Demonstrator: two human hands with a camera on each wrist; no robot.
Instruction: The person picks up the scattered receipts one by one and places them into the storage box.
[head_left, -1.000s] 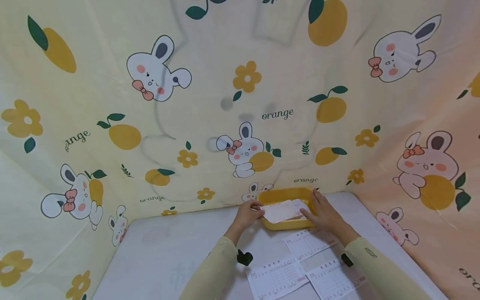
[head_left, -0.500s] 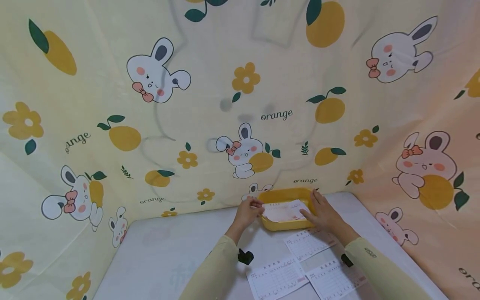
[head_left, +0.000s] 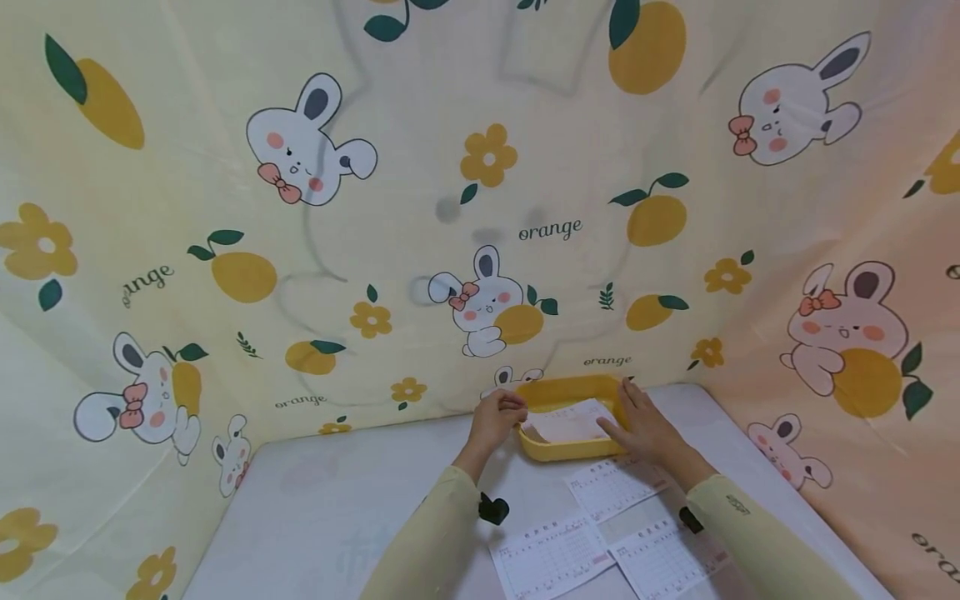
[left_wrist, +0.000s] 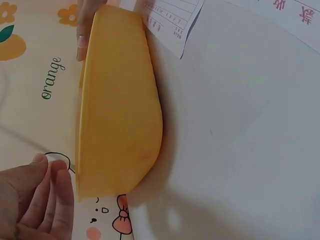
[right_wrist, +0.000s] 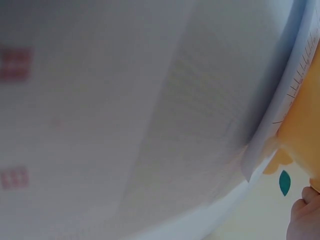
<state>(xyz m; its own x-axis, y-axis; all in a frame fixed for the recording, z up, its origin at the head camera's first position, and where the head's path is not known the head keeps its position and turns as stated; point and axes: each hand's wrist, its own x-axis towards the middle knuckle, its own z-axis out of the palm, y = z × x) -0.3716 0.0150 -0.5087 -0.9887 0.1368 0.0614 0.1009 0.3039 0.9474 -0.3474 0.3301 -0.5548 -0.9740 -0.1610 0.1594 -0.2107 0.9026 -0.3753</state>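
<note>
A yellow plastic basin (head_left: 573,451) stands near the back of the table, with white receipt slips (head_left: 573,419) lying in it. My left hand (head_left: 495,423) is beside its left rim; in the left wrist view this hand (left_wrist: 37,200) has loosely bent fingers, with nothing visible between them and the thumb. My right hand (head_left: 651,431) holds the basin's right side, thumb over the rim and fingers along the outside. Bent fingers (right_wrist: 306,212) at the basin's edge show in the right wrist view, where blurred white paper fills most of the frame.
Several printed receipt slips (head_left: 553,557) are spread on the white table (head_left: 337,517) in front of the basin, partly under the right forearm. A cream cloth (head_left: 405,208) printed with rabbits and oranges hangs close behind the basin and along both sides.
The slips at the left hand have dropped down into the basin and lie lower and straighter, and the left fingers have come away from them. The right hand has stayed on the basin.
</note>
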